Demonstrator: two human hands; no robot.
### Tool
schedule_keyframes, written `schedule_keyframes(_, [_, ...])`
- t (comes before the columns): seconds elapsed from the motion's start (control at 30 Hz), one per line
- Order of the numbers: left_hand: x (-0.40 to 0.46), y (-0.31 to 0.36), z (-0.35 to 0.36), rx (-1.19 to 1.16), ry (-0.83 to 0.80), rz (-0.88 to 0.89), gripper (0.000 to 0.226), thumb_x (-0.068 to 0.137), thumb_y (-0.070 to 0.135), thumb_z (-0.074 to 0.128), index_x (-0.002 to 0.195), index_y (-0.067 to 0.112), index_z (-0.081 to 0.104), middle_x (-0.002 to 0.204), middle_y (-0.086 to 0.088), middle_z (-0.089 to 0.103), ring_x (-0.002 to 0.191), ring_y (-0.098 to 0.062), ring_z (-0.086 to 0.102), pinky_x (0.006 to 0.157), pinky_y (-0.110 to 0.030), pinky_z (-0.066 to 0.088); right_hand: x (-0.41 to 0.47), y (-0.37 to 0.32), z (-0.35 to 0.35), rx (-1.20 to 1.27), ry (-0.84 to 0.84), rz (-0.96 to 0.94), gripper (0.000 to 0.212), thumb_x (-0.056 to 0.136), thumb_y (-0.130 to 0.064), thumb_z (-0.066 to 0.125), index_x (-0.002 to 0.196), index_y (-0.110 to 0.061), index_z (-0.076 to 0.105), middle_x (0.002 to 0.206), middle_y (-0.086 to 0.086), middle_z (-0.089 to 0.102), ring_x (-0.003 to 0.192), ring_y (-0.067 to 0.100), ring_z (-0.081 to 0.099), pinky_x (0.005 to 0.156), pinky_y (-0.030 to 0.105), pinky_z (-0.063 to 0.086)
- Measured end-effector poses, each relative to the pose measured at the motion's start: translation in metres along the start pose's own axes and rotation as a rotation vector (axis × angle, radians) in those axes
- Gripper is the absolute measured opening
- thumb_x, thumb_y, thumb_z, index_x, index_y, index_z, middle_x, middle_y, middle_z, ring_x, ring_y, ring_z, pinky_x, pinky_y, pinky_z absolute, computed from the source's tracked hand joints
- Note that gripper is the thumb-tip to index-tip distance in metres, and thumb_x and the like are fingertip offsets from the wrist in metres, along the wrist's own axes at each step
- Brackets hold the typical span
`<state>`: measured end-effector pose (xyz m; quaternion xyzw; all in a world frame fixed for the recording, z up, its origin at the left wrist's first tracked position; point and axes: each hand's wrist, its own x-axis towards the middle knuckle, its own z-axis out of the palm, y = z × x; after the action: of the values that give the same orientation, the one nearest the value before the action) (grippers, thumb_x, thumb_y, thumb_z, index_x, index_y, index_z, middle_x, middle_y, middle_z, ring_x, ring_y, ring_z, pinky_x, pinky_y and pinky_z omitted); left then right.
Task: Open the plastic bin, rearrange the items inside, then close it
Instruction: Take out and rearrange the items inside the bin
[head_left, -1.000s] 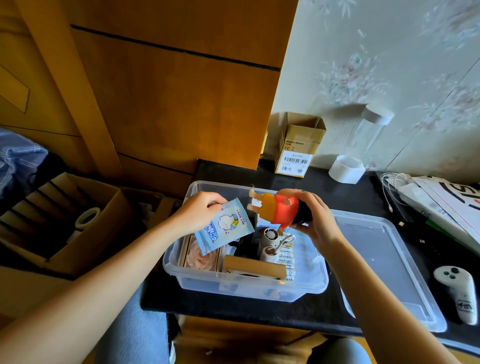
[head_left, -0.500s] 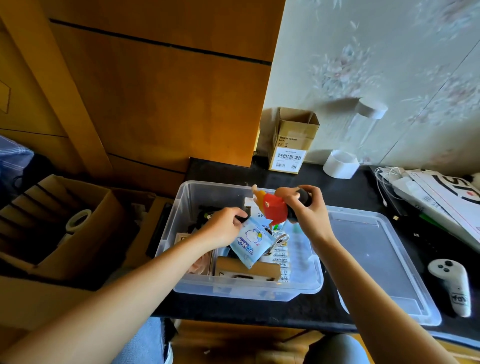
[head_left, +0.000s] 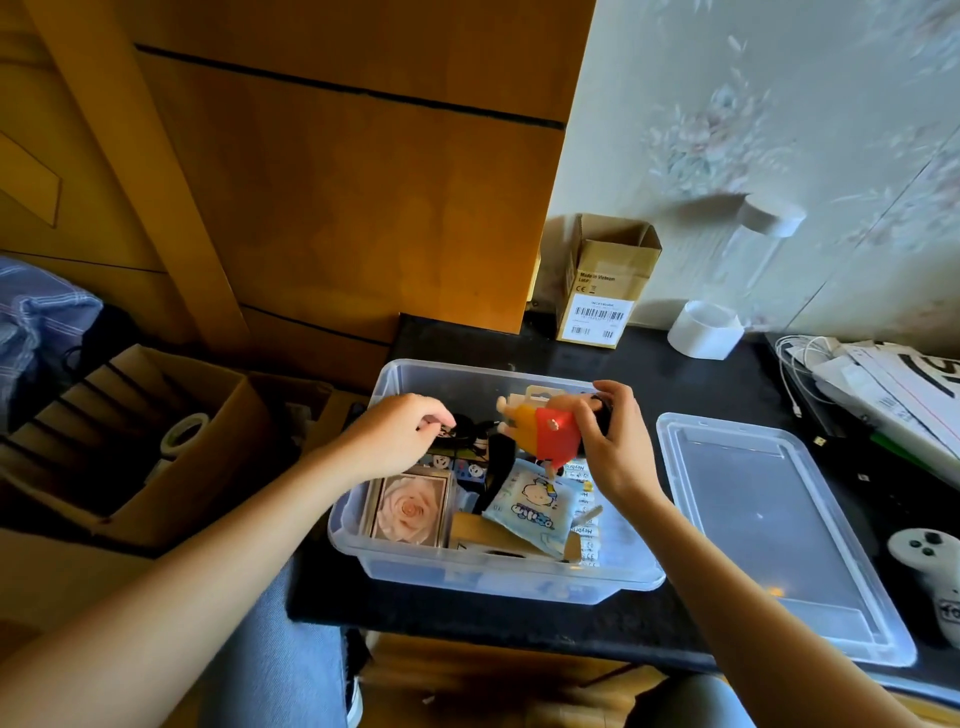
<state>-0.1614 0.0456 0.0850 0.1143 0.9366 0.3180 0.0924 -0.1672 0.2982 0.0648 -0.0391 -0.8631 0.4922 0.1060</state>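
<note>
While the clear plastic bin (head_left: 498, 566) sits open on the near part of the black table (head_left: 649, 364), its lid (head_left: 769, 525) lying flat just to its right, a person sorts the contents with both hands. The right hand (head_left: 613, 447) grasps a red-and-yellow toy figure (head_left: 545, 431) above the bin's far right side; the left hand (head_left: 400, 436) pinches a small dark item (head_left: 457, 431) at the far left inside, too dim to identify. In the bin lie one blue cartoon packet (head_left: 530, 506), one rose-print box (head_left: 410, 509), one brown cardboard piece (head_left: 478, 530) and strips of labelled sachets (head_left: 584, 530) too small to count. The step looks best done by setting flat things low and the bulky toy in a free gap, so nothing rises above the rim and blocks the lid. Farther off stand one small cardboard box (head_left: 602, 291), one white tape roll (head_left: 706, 330) and one white controller (head_left: 930, 566) at the right edge.
</note>
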Motion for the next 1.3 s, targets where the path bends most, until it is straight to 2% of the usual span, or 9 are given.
schedule_keyframes(0.13, [-0.008,-0.006,-0.012,0.136,-0.15,0.032,0.032,0.092,0.022,0.059,0.124,0.024,0.06,0.129,0.006,0.057,0.112,-0.004,0.054,0.092,-0.018,0.042,0.002,-0.005,0.003,-0.13,0.014,-0.089,0.03,0.097,-0.027,0.044,0.125,-0.016,0.047,0.128,0.005,0.049,0.109,0.014,0.048,0.087,0.028,0.044])
schedule_keyframes(0.33, [-0.013,-0.003,-0.017,0.399,-0.46,0.065,0.078,0.07,0.042,0.079,0.139,0.032,0.042,0.138,0.01,0.047,0.122,-0.011,0.047,0.093,-0.022,0.042,-0.008,-0.035,0.007,-0.223,0.064,-0.332,0.028,0.094,-0.016,0.047,0.122,-0.017,0.051,0.124,-0.001,0.053,0.114,0.011,0.043,0.09,0.021,0.036])
schedule_keyframes(0.43, [-0.011,-0.002,-0.013,0.466,-0.486,0.043,0.087,0.062,0.048,0.082,0.138,0.032,0.041,0.133,0.006,0.048,0.117,-0.015,0.049,0.093,-0.028,0.046,-0.017,-0.054,0.013,-0.153,-0.148,-0.453,0.019,0.093,-0.012,0.047,0.108,-0.017,0.058,0.106,-0.003,0.063,0.093,0.009,0.059,0.074,0.013,0.047])
schedule_keyframes(0.53, [-0.007,0.001,-0.011,0.484,-0.53,0.021,0.087,0.059,0.057,0.081,0.133,0.03,0.045,0.124,0.006,0.053,0.107,-0.015,0.054,0.088,-0.032,0.05,-0.023,-0.065,0.022,-0.213,-0.426,-0.496,0.018,0.092,-0.009,0.049,0.1,-0.015,0.065,0.089,-0.002,0.069,0.08,0.014,0.065,0.071,0.031,0.056])
schedule_keyframes(0.67, [-0.003,0.006,-0.006,0.461,-0.564,-0.005,0.083,0.06,0.06,0.079,0.128,0.024,0.048,0.109,0.008,0.059,0.092,-0.011,0.058,0.077,-0.028,0.052,-0.019,-0.068,0.036,-0.475,-0.606,-0.446,0.022,0.094,-0.014,0.048,0.107,-0.017,0.066,0.101,0.002,0.069,0.083,0.015,0.063,0.071,0.025,0.053])
schedule_keyframes(0.73, [-0.002,0.007,-0.004,0.442,-0.581,-0.032,0.09,0.061,0.058,0.08,0.135,0.022,0.043,0.117,0.005,0.059,0.097,-0.012,0.057,0.076,-0.024,0.047,-0.013,-0.066,0.045,-0.648,-0.674,-0.417,0.025,0.093,-0.014,0.049,0.112,-0.02,0.065,0.106,0.002,0.067,0.08,0.014,0.058,0.065,0.019,0.044])
schedule_keyframes(1.03, [0.01,0.026,0.01,0.566,-0.699,-0.089,0.104,0.067,0.063,0.073,0.146,0.013,0.028,0.143,-0.005,0.045,0.123,-0.023,0.051,0.103,-0.037,0.043,0.008,-0.052,0.089,-1.038,-0.819,-0.498,0.066,0.078,-0.02,0.073,0.135,-0.016,0.041,0.124,0.009,0.051,0.108,0.028,0.054,0.09,0.036,0.049])
schedule_keyframes(1.17, [0.01,0.021,0.007,0.529,-0.676,-0.073,0.105,0.065,0.064,0.074,0.147,0.017,0.027,0.147,-0.002,0.041,0.128,-0.023,0.046,0.104,-0.035,0.04,0.01,-0.048,0.097,-1.089,-0.805,-0.538,0.07,0.077,-0.029,0.073,0.137,-0.019,0.037,0.123,0.008,0.049,0.103,0.028,0.058,0.081,0.036,0.049])
schedule_keyframes(1.3, [0.008,0.015,0.0,0.461,-0.679,-0.084,0.102,0.066,0.064,0.073,0.145,0.019,0.028,0.145,0.0,0.042,0.125,-0.021,0.048,0.102,-0.033,0.043,0.018,-0.055,0.098,-1.028,-0.694,-0.504,0.062,0.08,-0.019,0.068,0.134,-0.017,0.037,0.117,0.008,0.055,0.097,0.029,0.061,0.069,0.033,0.049])
